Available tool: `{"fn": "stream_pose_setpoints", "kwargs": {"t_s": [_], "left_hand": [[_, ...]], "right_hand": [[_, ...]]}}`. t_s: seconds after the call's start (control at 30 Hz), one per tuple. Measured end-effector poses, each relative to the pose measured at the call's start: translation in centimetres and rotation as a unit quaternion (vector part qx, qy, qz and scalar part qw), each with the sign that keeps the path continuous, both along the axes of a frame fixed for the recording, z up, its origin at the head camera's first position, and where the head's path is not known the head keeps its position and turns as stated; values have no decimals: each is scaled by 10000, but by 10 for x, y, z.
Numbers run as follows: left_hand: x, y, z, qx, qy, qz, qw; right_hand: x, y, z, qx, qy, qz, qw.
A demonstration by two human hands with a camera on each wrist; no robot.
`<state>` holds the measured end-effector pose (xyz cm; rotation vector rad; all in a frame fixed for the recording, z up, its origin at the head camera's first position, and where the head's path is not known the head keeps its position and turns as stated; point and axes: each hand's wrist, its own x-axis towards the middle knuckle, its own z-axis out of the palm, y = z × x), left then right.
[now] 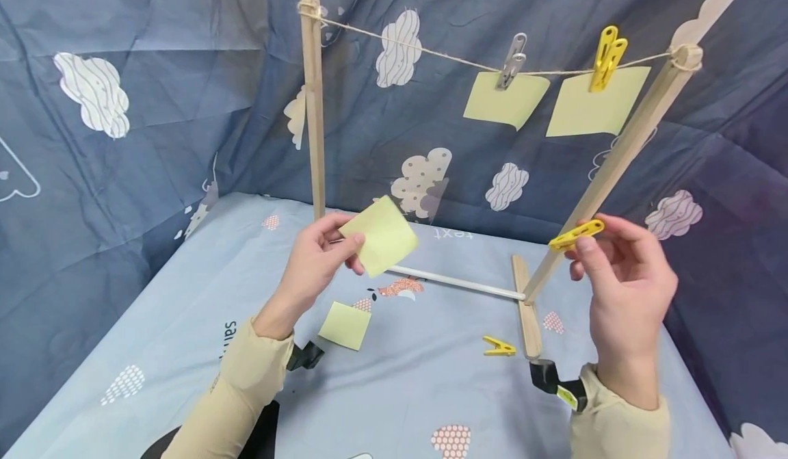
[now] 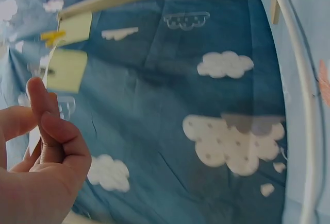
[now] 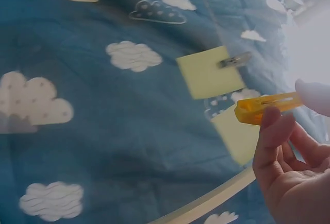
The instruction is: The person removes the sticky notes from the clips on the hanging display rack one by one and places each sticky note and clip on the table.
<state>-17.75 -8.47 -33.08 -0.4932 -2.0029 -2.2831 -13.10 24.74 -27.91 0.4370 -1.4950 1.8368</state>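
Observation:
Between thumb and fingers my left hand (image 1: 317,257) pinches a yellow sticky note (image 1: 384,235) by its left edge, in front of the wooden frame. On the right, my right hand (image 1: 631,281) pinches a yellow clothespin (image 1: 576,234), its tip pointing left near the right post; the right wrist view shows the same clothespin (image 3: 265,106) between thumb and fingers. Above, a string (image 1: 431,52) carries two notes: one sticky note (image 1: 505,100) under a grey clothespin (image 1: 512,62), another sticky note (image 1: 594,110) under a yellow clothespin (image 1: 608,59).
A loose sticky note (image 1: 346,325) and a yellow clothespin (image 1: 498,346) lie on the light blue cloth (image 1: 382,404). The left post (image 1: 312,103) and right post (image 1: 615,165) stand upright, joined low down by a white rod (image 1: 458,281). Dark cloud-patterned fabric (image 1: 185,103) hangs behind.

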Motion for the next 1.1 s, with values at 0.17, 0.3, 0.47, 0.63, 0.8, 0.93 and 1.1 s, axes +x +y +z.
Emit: {"fn": "stream_pose_setpoints", "kwargs": {"t_s": [0.17, 0.3, 0.47, 0.63, 0.8, 0.93, 1.1], "left_hand": [[2, -24, -19, -269, -181, 303, 9990], [7, -45, -31, -990, -374, 107, 9943], [8, -67, -43, -1816, -350, -271, 9824], [2, -77, -51, -2632, -155, -560, 9630], [1, -83, -55, -3311, -225, -670, 9409], [-1, -88, -59, -3543, -352, -673, 9320], [-4, -95, -64, -3798, -499, -925, 9191]], "right_hand": [[1, 6, -29, 1260, -581, -197, 9901], [5, 7, -46, 2592, -1445, -640, 9528], [6, 8, -61, 3404, -1965, -659, 9172], [6, 7, -75, 3504, -2225, -526, 9082], [1, 5, -90, 3562, -2440, -547, 9003], [-5, 5, -98, 3633, -2465, -692, 8958], [-12, 7, -108, 3924, -2408, -629, 8855]]}}
